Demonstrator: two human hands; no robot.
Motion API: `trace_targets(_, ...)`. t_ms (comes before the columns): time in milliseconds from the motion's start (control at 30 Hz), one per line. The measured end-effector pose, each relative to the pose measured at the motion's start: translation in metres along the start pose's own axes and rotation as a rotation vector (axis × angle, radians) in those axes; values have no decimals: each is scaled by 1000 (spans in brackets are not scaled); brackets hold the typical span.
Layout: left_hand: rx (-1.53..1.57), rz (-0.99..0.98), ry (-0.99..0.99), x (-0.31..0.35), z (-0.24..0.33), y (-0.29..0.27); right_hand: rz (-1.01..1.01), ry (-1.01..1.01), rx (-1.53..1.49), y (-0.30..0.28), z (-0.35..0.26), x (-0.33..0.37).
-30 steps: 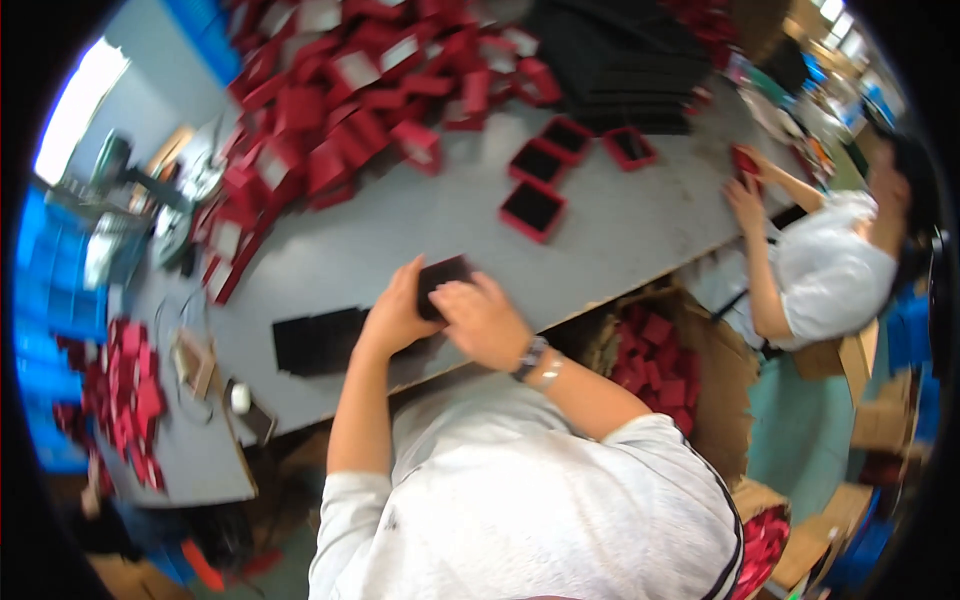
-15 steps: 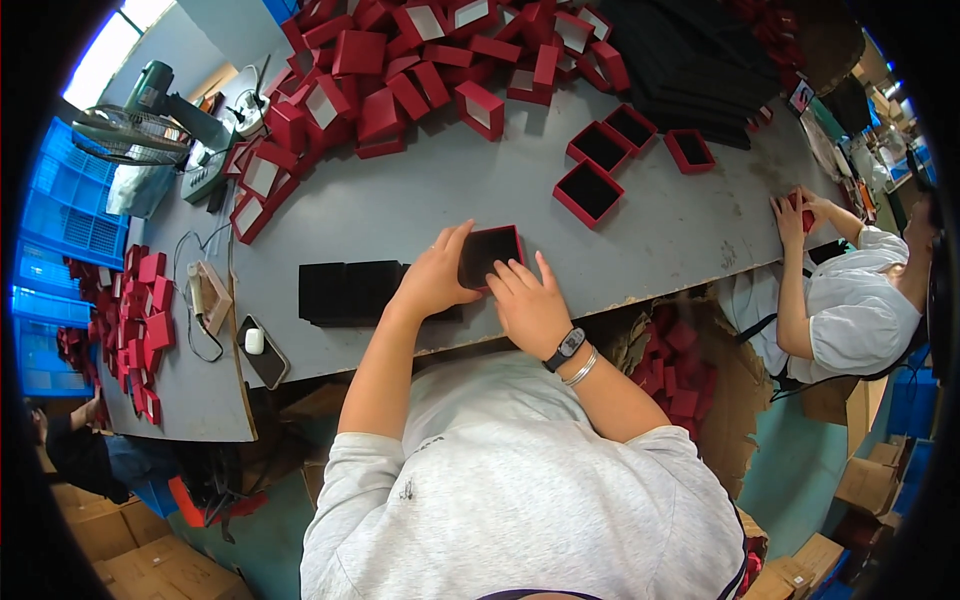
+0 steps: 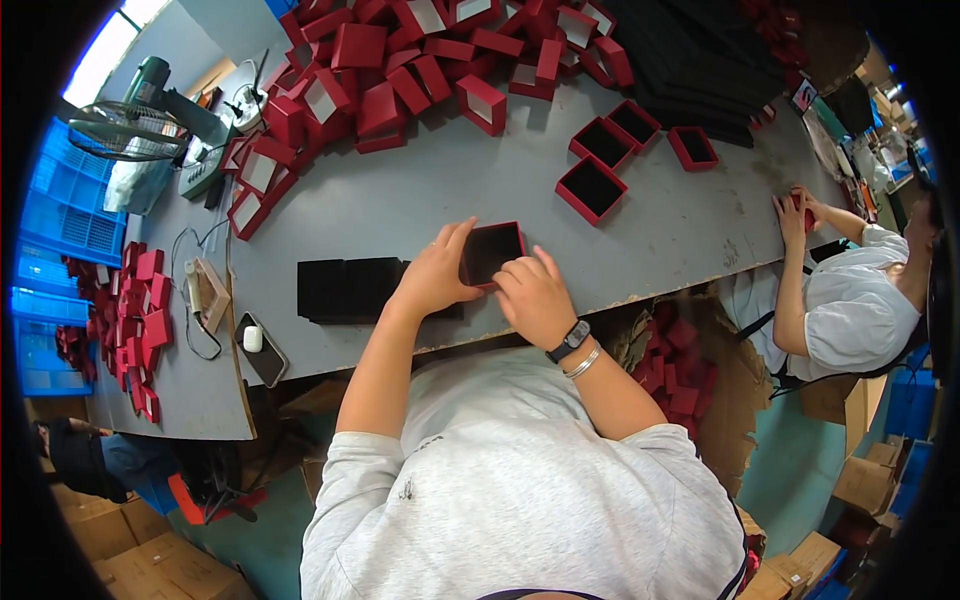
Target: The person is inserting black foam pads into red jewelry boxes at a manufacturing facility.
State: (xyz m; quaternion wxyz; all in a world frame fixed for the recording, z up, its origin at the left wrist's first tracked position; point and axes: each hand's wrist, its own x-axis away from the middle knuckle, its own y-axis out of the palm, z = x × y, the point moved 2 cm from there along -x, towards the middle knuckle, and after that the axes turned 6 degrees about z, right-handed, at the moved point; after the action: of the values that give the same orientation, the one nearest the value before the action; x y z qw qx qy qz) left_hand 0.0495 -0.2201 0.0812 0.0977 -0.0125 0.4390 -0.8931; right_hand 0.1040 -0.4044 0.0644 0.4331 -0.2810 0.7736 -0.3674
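A: Left side?
B: Black blocks (image 3: 345, 290) on the worktop (image 3: 400, 200); left forearm (image 3: 378, 372) is close, could knock them.
A: Left grip (image 3: 434, 272)?
B: Clamped on the red box (image 3: 493, 248), right of the blocks. Box might slip if that slackens.
A: Right grip (image 3: 538, 298)?
B: Curled at the box's near right corner; can't tell if pinching. Uneven push could tilt it.
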Motion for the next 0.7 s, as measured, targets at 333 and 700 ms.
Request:
trace_targets(333,35,-23,72,-5,5,0,-48,-120,136,22,13,-14)
trace_targets(700,-5,-56,13,-4,7,3,-52,-144,167,30,16,-8)
